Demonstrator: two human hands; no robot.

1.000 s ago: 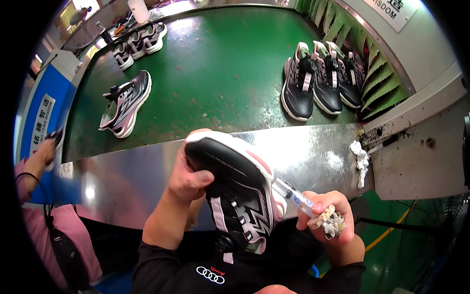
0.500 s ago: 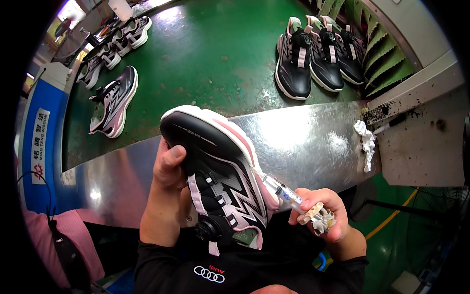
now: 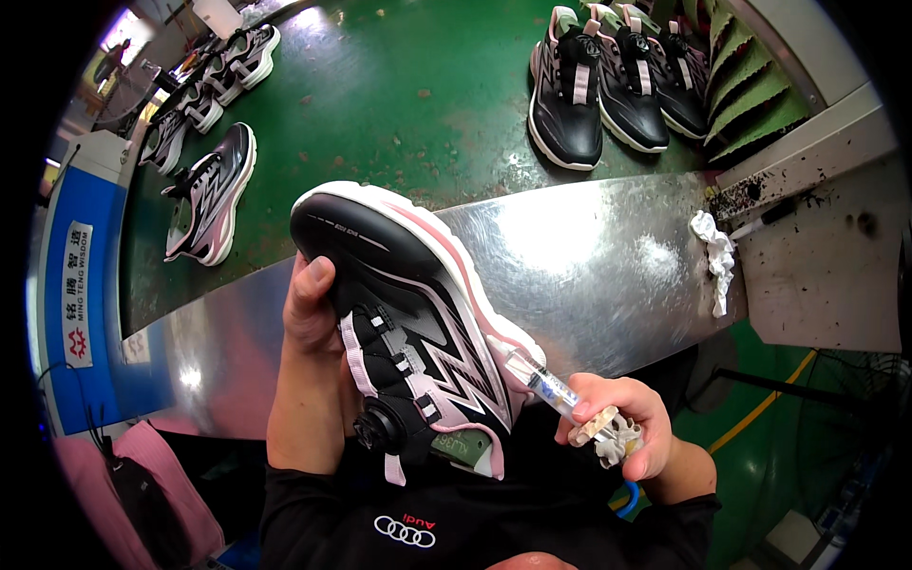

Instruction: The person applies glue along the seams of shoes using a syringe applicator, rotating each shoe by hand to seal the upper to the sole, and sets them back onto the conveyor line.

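A black sneaker [image 3: 418, 323] with pink trim, a white sole and a round dial at its tongue is held up before my chest. My left hand [image 3: 313, 302] grips it by the forefoot, with the thumb showing on the near side and the other fingers hidden behind. Between the fingers of my right hand [image 3: 638, 404] is a clear syringe [image 3: 549, 388]. Its tip meets the shoe near the heel, around the line where upper and sole join; exact contact is hard to make out. Crumpled whitish tissue [image 3: 617, 443] is bunched in the same hand.
Similar sneakers [image 3: 570, 104] stand at the back right of the green tabletop [image 3: 399, 104]. One sneaker [image 3: 214, 195] lies at left, with several more [image 3: 228, 81] behind it. Along the metal front edge [image 3: 570, 247] are a crumpled tissue [image 3: 712, 256] and a brush-like tool [image 3: 765, 218].
The sneaker has shifted slightly left and up in the view. The syringe tip has slid along the sole line toward the heel. Both hands keep their hold.
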